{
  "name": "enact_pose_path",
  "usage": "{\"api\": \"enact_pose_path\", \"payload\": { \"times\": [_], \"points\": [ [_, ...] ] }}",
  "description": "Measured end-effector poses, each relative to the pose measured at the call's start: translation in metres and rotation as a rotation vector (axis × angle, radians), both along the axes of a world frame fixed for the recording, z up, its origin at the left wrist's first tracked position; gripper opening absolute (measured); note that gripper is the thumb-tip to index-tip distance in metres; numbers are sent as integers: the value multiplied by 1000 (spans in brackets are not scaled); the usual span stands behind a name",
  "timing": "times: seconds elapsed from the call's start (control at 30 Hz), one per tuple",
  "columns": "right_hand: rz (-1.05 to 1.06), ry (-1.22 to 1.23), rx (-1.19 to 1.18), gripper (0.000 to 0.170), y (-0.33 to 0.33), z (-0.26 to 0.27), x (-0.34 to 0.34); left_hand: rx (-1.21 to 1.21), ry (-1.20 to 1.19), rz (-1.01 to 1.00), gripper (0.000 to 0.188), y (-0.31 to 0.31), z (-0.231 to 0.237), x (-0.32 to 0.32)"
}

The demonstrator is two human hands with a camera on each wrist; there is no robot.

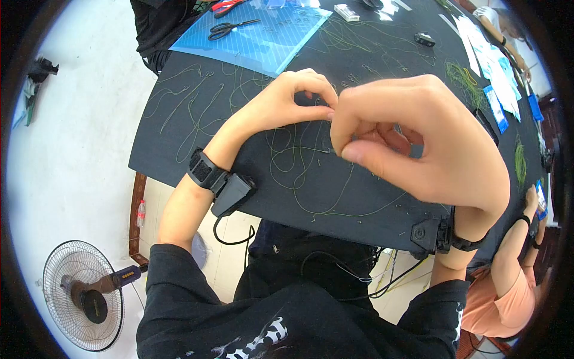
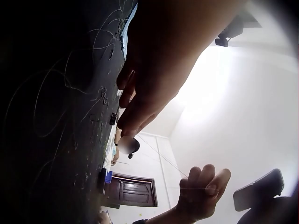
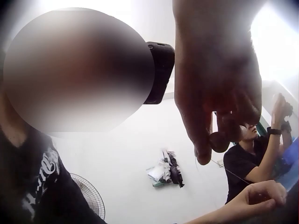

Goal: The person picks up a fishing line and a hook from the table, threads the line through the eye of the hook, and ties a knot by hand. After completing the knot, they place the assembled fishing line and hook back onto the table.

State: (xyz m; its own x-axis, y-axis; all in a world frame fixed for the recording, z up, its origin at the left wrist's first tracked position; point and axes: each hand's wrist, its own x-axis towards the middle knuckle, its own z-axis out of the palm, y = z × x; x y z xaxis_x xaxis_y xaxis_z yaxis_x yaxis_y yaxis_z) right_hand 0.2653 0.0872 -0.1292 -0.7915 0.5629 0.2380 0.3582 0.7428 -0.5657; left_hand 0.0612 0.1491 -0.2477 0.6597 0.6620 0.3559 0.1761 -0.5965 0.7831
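Observation:
In the head view my left hand is held above the black table, thumb and index fingertips together. Higher and closer to the camera, my right hand has its fingers curled and its thumb against the index finger. A thin line runs in the left wrist view from the fingertips of my left hand to my right hand, both pinching it. The right wrist view shows the line between my right hand and left hand. What the fingertips cover is hidden.
Loose thin lines with small hooks lie across the black table. Farther back are a blue mat, black scissors, a small white box and green line bundles. Other people sit around the table.

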Motion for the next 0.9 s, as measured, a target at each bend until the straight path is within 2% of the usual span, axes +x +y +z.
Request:
{"api": "enact_pose_path", "payload": {
  "times": [0.23,0.5,0.63,0.77,0.83,0.87,0.9],
  "points": [
    [3,-8,-108,5,-6,11,2,34,2,-74,10,-1,4,1],
    [-175,64,29,9,-2,12,2,-65,-35,-158,9,-3,5,4],
    [-331,34,5,13,-4,15,0,-100,16,-259,14,0,5,3],
    [-356,72,-23,18,16,13,20,-310,-55,-368,37,-1,2,6],
    [-429,-23,67,19,21,15,27,-390,-48,-412,52,-1,8,6],
    [-460,-52,96,20,23,15,31,-349,-26,-420,63,-2,8,7],
    [-492,-82,125,21,25,16,35,-382,-42,-427,61,-2,8,7]
  ]
}}
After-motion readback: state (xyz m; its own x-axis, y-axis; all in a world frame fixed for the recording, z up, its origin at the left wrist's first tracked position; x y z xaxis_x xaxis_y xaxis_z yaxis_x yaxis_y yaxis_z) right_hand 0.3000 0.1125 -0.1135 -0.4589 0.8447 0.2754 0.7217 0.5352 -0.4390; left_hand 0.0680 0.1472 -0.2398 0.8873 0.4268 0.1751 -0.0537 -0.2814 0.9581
